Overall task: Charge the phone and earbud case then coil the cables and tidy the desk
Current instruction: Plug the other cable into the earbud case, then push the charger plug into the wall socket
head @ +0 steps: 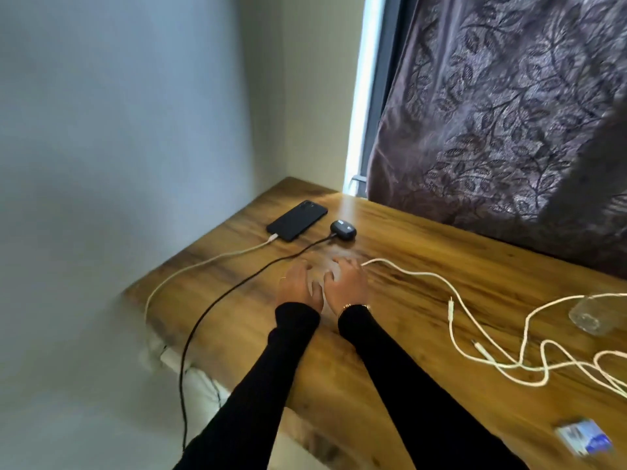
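Landmark: black slab phone (297,220), lying flat near the far left corner of the brown wood-grain desk (407,334).
Phone lead: pale cable (203,262) plugged into the phone's near end, running toward the viewer and off the desk's left edge.
Earbud case: small black rounded earbud case (343,229), just right of the phone; a thin black cable (237,286) enters it and also drops over the left edge.
Left hand (300,283): nearer than the phone, fingers spread and blurred, holding nothing I can make out.
Right hand (346,283): beside the left, fingers loosely bent, at the end of a loose white cable (424,274); contact cannot be told.
Loose cable: snakes in loops far right of the phone, near a clear glass tumbler (588,315).
Risk, snag: dragging the loose cable could probably hook the tumbler and tip it.
Risk, unplug: a sleeve sweeping the black cable could tug the case or phone loose.
Edges: left edge close to both charging leads; curtain (492,113) hems the far side.
Open room: bare wood right of the phone, between hands and curtain.
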